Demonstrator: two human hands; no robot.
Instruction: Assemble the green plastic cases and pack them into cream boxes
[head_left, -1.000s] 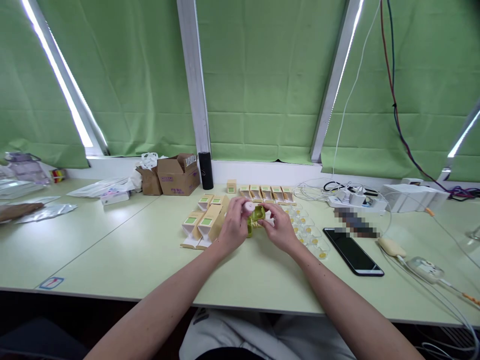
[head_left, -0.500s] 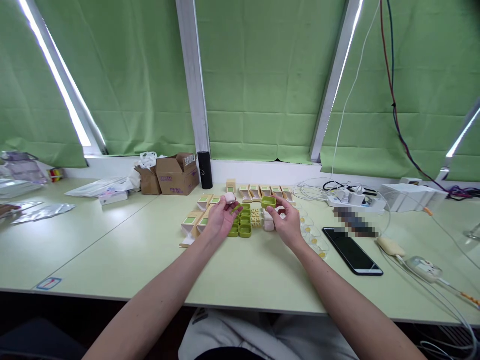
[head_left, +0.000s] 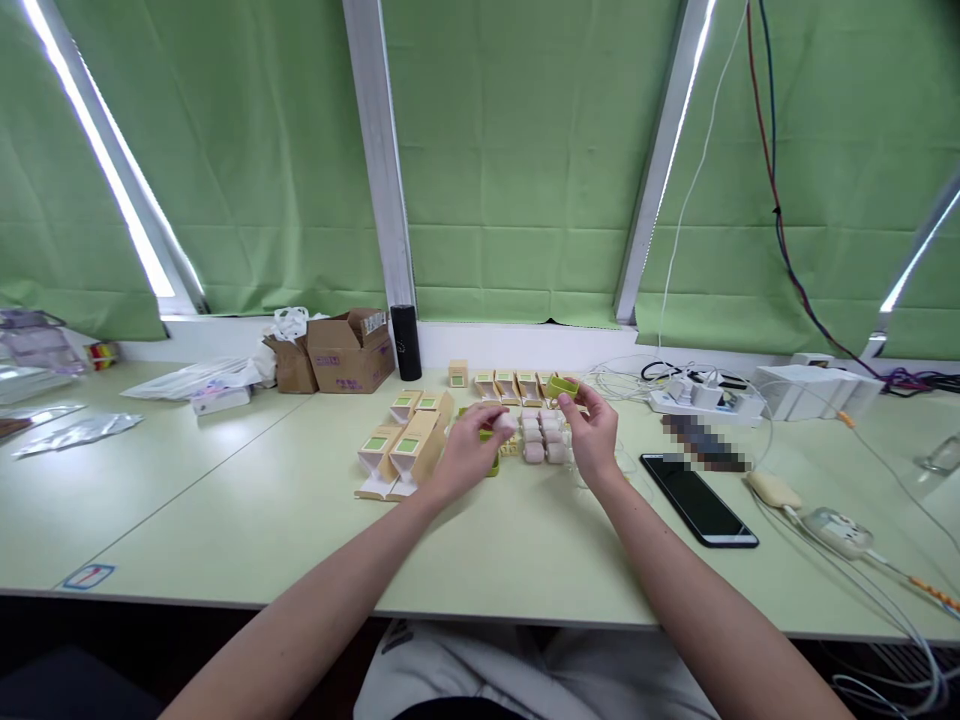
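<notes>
My left hand [head_left: 474, 448] pinches a small pale pink block [head_left: 505, 424] above the green trays [head_left: 493, 464], which it partly hides. To its right, my right hand [head_left: 592, 425] grips a small green tray [head_left: 561, 386], raised and tilted. Between the hands, several pale pink blocks [head_left: 533, 453] stand in rows on the table, beside small yellow pieces [head_left: 510, 448]. Open cream boxes with green labels [head_left: 407, 446] lie left of my left hand. More such boxes [head_left: 505, 386] form a row behind.
A black phone [head_left: 699, 500] lies right of my right forearm, with a power strip [head_left: 705, 403] and cables behind it. Clear plastic pieces sit partly under my right wrist. A brown carton [head_left: 351, 352] and a black cylinder [head_left: 406, 343] stand at the back left.
My left hand has moved right with the pink block, now over the trays. My right hand has shifted right and slightly up, tilting its green tray. More pink blocks show between the hands.
</notes>
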